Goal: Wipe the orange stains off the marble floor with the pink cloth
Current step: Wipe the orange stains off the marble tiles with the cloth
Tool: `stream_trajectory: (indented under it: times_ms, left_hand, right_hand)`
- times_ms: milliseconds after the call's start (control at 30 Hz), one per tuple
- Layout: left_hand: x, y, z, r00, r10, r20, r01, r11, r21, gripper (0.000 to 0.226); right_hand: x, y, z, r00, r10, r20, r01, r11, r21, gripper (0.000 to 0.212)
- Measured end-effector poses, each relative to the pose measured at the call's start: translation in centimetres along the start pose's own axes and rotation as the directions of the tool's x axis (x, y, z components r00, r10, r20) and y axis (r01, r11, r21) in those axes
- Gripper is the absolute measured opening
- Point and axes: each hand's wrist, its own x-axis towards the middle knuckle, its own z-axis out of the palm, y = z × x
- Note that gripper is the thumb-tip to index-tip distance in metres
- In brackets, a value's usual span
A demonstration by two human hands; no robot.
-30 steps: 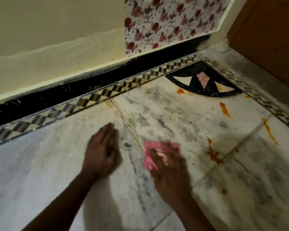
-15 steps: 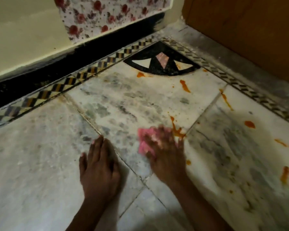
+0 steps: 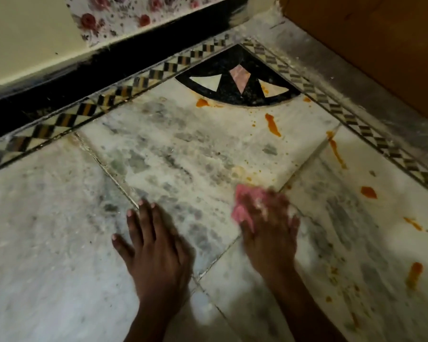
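Observation:
My right hand (image 3: 269,228) presses the crumpled pink cloth (image 3: 242,211) flat onto the marble floor (image 3: 183,154) near a tile joint; the hand is blurred with motion and covers most of the cloth. My left hand (image 3: 153,245) rests flat on the floor, fingers straight and spread, to the left of the cloth. Orange stains lie beyond and right of the cloth: a streak (image 3: 272,124), a blob (image 3: 202,102) by the black inlay, a line (image 3: 336,151), a spot (image 3: 368,192) and a smear (image 3: 414,271). Only a faint orange trace (image 3: 242,172) shows just above the cloth.
A black fan-shaped inlay (image 3: 237,77) fills the floor's corner, bordered by checkered strips (image 3: 331,104). A cream wall with black skirting (image 3: 59,80) runs along the back left. A wooden door (image 3: 381,45) stands at the back right above a grey sill (image 3: 356,77).
My right hand dragged the cloth rightward over the large orange stain by the tile joint, which is now nearly gone. The view shifted toward the corner. My left hand stayed flat on the floor.

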Motion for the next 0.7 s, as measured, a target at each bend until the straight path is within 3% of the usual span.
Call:
stream_trajectory:
  times_ms: [67, 133, 233, 300, 367, 433, 500, 567, 633, 700]
  left_hand:
    - [0.1, -0.2, 0.2, 1.000, -0.001, 0.001, 0.001, 1.000, 0.019, 0.077]
    - [-0.1, -0.2, 0.4, 1.000, -0.011, -0.020, 0.012, 1.000, 0.022, 0.077]
    - [0.1, -0.1, 0.4, 0.999, 0.000, -0.049, 0.000, 1.000, 0.016, 0.074]
    - [0.1, -0.3, 0.6, 0.999, -0.010, -0.053, 0.011, 1.000, 0.029, 0.072]
    - [-0.1, -0.3, 0.3, 0.999, -0.021, -0.039, 0.022, 1.000, 0.017, 0.070]
    - [0.0, 0.1, -0.1, 0.999, -0.012, -0.036, 0.013, 1.000, 0.013, 0.070]
    - [0.0, 0.0, -0.1, 1.000, -0.023, -0.019, 0.023, 1.000, 0.002, 0.071]
    - [-0.1, -0.1, 0.0, 1.000, -0.007, -0.019, 0.007, 1.000, -0.010, 0.071]
    - [0.0, -0.2, 0.0, 1.000, 0.000, -0.023, -0.001, 1.000, -0.010, 0.072]
    - [-0.1, -0.1, -0.1, 0.999, -0.003, -0.032, 0.003, 1.000, -0.008, 0.072]
  right_hand:
    - [4.3, -1.3, 0.7, 0.983, 0.169, -0.070, -0.167, 0.985, 0.043, 0.057]
    - [8.6, -4.6, 1.4, 0.987, 0.156, -0.039, -0.151, 0.982, 0.115, 0.058]
    - [10.5, -9.1, 1.9, 0.996, -0.074, -0.050, 0.080, 0.986, 0.146, 0.058]
    - [6.6, -9.2, 1.7, 0.970, -0.226, -0.085, 0.236, 0.962, 0.136, 0.056]
    - [0.7, -6.6, 0.3, 0.944, -0.328, -0.027, 0.328, 0.934, 0.139, 0.056]
    - [-1.7, -2.3, -0.4, 0.974, -0.228, -0.013, 0.228, 0.966, 0.124, 0.057]
    - [0.3, 0.0, -0.1, 1.000, 0.029, -0.011, -0.028, 0.994, 0.109, 0.057]
    - [4.4, -1.0, 0.3, 0.975, 0.214, -0.062, -0.204, 0.970, 0.135, 0.056]
    - [7.6, -3.4, 0.5, 0.987, 0.158, 0.009, -0.158, 0.975, 0.156, 0.057]
    - [6.1, -4.9, 0.8, 1.000, 0.011, -0.006, -0.010, 0.987, 0.161, 0.058]
